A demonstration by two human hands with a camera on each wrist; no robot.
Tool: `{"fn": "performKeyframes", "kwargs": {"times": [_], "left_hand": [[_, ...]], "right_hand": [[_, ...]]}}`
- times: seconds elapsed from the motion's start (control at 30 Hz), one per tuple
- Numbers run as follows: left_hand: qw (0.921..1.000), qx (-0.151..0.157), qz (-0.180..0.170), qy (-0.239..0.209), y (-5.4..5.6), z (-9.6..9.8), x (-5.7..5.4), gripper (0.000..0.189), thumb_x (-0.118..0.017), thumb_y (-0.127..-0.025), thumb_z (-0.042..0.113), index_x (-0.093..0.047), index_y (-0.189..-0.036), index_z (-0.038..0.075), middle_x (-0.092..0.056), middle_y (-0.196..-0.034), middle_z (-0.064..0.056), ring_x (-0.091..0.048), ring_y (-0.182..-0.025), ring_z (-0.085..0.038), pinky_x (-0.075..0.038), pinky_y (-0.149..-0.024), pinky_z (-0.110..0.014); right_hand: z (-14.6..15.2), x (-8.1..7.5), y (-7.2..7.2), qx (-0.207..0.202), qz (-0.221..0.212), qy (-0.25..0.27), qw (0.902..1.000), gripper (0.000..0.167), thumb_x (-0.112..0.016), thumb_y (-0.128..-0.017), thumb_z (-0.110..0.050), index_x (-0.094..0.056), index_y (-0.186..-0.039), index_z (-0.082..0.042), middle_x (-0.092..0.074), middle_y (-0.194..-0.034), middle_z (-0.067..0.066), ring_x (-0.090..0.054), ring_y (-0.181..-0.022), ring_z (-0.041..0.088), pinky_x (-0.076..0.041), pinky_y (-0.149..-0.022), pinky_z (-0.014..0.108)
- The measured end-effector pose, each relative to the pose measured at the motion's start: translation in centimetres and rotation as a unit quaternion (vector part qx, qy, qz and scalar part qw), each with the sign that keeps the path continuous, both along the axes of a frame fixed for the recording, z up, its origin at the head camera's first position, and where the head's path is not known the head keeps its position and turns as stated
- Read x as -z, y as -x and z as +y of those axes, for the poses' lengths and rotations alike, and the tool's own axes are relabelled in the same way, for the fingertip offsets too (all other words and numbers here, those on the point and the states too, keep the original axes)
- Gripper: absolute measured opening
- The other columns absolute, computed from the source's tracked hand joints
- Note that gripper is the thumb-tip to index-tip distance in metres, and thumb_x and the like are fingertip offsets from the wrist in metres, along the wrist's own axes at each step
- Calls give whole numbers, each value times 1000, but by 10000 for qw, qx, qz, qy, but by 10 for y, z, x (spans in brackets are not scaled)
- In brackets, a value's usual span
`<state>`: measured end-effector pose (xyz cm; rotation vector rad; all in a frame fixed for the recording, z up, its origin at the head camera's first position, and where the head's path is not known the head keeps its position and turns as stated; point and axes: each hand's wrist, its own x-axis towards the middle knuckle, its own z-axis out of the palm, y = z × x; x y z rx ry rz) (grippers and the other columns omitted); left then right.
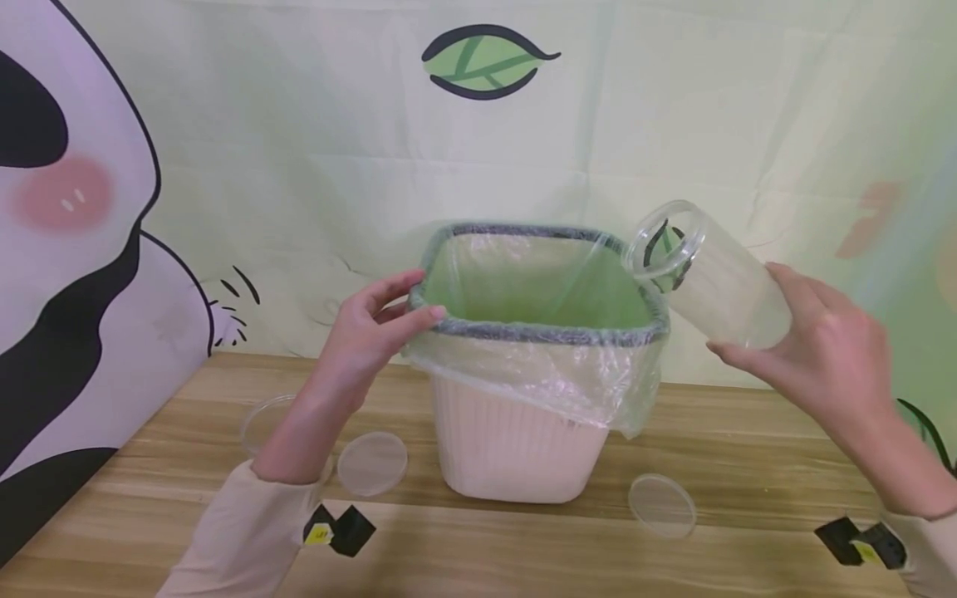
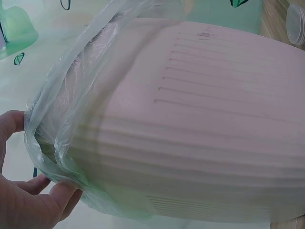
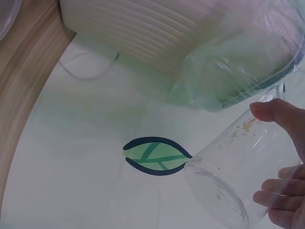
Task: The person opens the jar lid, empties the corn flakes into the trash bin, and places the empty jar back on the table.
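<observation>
A pale pink ribbed trash bin (image 1: pixel 516 448) stands upright on the table, lined with a clear plastic bag (image 1: pixel 538 378) folded over its rim. At the rim's left corner, my left hand (image 1: pixel 359 328) pinches the bag-covered edge between thumb and fingers. My right hand (image 1: pixel 841 357) grips a clear plastic jar (image 1: pixel 736 291) around its base end. The jar is tilted, its open mouth pointing left and overlapping the bin's right rim in the head view. Inside its wall, small tan crumbs (image 3: pixel 245 128) cling in the right wrist view.
One clear round lid (image 1: pixel 372 463) lies left of the bin, another lid (image 1: pixel 662 506) to its right. A round clear thing (image 1: pixel 257 423) is partly hidden behind the left forearm. A printed cloth backdrop (image 1: pixel 321 108) hangs directly behind the wooden table (image 1: pixel 478 548).
</observation>
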<state>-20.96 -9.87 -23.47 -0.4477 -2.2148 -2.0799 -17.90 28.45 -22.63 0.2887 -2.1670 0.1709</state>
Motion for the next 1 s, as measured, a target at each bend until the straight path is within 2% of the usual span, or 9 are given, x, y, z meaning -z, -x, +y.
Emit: {"fn": "performKeyframes", "kwargs": {"times": [0.2, 0.47, 0.73, 0.83, 1.0], "left_hand": [[10000, -11, -7, 5, 0, 0, 0, 59, -64, -84, 16, -39, -137, 9, -39, -138, -10, -41, -122, -23, -34, -101, -39], [10000, 20, 17, 30, -1, 0, 0, 59, -64, -85, 17, -39, -137, 8, -37, -139, -10, -41, -122, -23, -33, -101, -39], [10000, -21, 12, 26, 0, 0, 1, 59, -64, -85, 17, -39, -137, 8, -38, -139, -9, -41, -122, -22, -34, -100, -39], [10000, -41, -8, 14, 0, 0, 1, 58, -64, -85, 17, -39, -137, 9, -38, -138, -8, -41, -121, -22, -34, -100, -39], [10000, -62, -16, -30, 1, 0, 1, 58, -64, -84, 16, -40, -136, 9, -40, -136, -8, -42, -121, -22, -35, -100, -39]], "right_hand": [[2, 5, 0, 67, -145, 177, 9997, 87, -83, -46, -29, -52, -120, 7, -58, -105, 32, -55, -80, 46, -40, -55, 56], [0, 10, -2, -194, -147, 546, 9982, 85, -85, -45, -25, -54, -117, 8, -60, -102, 31, -56, -77, 43, -42, -56, 55], [-2, 18, -3, -221, -312, 1018, 9941, 84, -86, -46, -24, -54, -118, 7, -59, -105, 30, -57, -81, 44, -41, -61, 53], [-1, 22, -2, -291, -210, 1053, 9938, 83, -87, -45, -22, -56, -116, 8, -60, -103, 30, -57, -81, 43, -40, -60, 49], [1, 28, -2, -340, -149, 1157, 9926, 83, -87, -43, -21, -56, -115, 8, -61, -102, 29, -58, -81, 44, -37, -62, 30]]}}
